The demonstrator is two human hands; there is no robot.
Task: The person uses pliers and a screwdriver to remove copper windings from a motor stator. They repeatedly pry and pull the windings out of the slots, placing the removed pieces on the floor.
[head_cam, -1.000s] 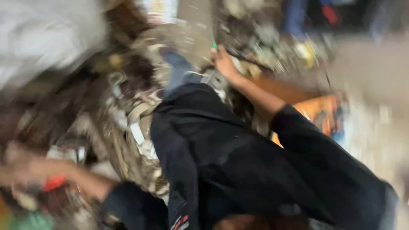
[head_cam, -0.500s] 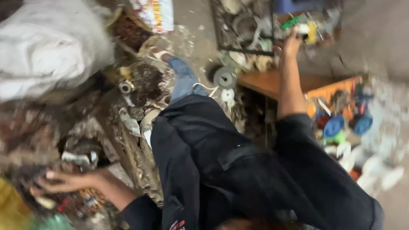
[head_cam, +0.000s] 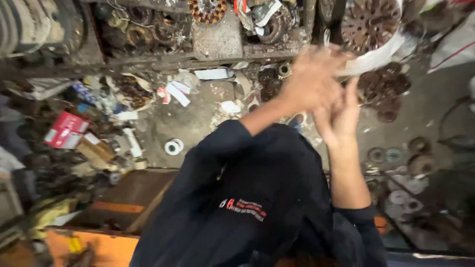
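Both of my hands are raised in front of me and touch each other above my dark trousers. My left hand [head_cam: 310,79] is motion-blurred, its arm in a dark sleeve, and sits just left of a white sack [head_cam: 391,49] that holds rusty round metal parts. My right hand [head_cam: 341,116] has its fingers stretched upward against the left hand, with a bare forearm below it. I cannot make out anything held between them. Rusty discs [head_cam: 383,94] lie on the floor just right of the hands.
A dirty shelf [head_cam: 217,42] with copper-wound coils runs along the top. A white tape roll [head_cam: 174,146], a red box [head_cam: 64,129] and scrap litter the floor at left. A wooden bench [head_cam: 133,193] with an orange edge [head_cam: 114,247] is at bottom left. Metal discs [head_cam: 405,163] lie at right.
The view has swung round. My left hand rose from the clutter at the lower left and my right hand came back from its far reach; they now meet in front of me.
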